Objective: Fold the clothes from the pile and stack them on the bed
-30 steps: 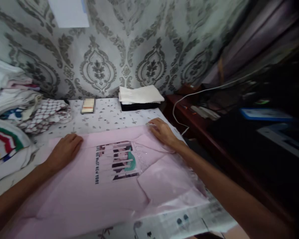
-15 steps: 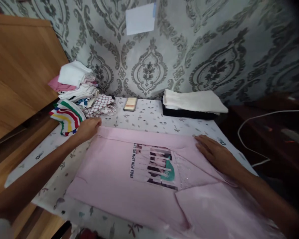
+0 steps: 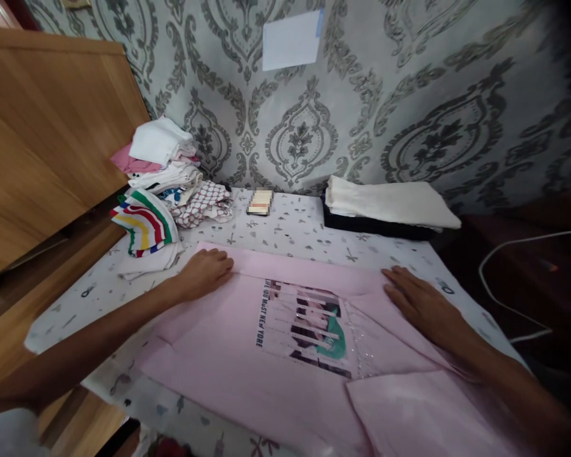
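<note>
A pale pink T-shirt [image 3: 209,349] lies spread on a white patterned cloth, with a strip of it folded over along the far edge. A picture print [image 3: 318,330] with lettering shows on its front, and a sleeve is folded across at the right. On the far left part of the shirt rests my left hand [image 3: 207,273], its fingers curled in and pressed down, with no cloth visibly gripped. My right hand [image 3: 421,304] lies flat over the shirt's upper right part, fingers extended. Part of the shirt under each hand is hidden.
Piled clothes [image 3: 164,171] stand at the back left, a striped piece [image 3: 147,225] in front. A blurred small object [image 3: 260,202] lies at the back. Folded cream cloth [image 3: 390,203] sits on black fabric at right. A wooden panel [image 3: 52,133] borders the left; a white cable [image 3: 490,273] hangs right.
My left hand has moved from the shirt's far left corner rightward onto the folded strip. My right hand stays on the shirt. The view has shifted slightly left.
</note>
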A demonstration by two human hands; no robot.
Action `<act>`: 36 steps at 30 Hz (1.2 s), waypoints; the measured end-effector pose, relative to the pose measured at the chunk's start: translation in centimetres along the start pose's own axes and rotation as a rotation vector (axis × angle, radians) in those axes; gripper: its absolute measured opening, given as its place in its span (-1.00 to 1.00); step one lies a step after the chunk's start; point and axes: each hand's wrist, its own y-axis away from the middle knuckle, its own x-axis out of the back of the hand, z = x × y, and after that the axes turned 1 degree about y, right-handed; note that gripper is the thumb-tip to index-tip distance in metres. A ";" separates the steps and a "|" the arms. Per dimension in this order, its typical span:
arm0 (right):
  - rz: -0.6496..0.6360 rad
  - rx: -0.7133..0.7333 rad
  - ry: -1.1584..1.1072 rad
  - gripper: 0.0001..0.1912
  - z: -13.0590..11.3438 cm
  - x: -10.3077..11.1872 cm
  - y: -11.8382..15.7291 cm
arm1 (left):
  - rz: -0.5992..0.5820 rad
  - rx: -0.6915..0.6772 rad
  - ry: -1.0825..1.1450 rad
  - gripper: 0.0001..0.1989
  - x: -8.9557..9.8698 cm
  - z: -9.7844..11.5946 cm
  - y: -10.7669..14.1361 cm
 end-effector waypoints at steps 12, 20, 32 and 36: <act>-0.112 -0.125 0.113 -0.36 -3.5 0.9 -1.6 | -0.042 0.256 0.093 -0.40 -4.7 -0.3 -8.3; 0.077 -0.170 -0.260 -0.48 -3.9 3.9 -0.1 | 0.075 0.438 0.027 -0.40 -2.4 -5.0 -4.1; -0.295 0.284 -0.087 -0.69 -14.7 9.8 11.9 | -0.054 -0.696 0.468 -0.51 -1.7 17.9 -14.7; -0.301 0.194 0.083 -0.80 -15.3 10.3 13.6 | -0.084 -0.757 0.268 -0.51 -2.1 23.4 -16.8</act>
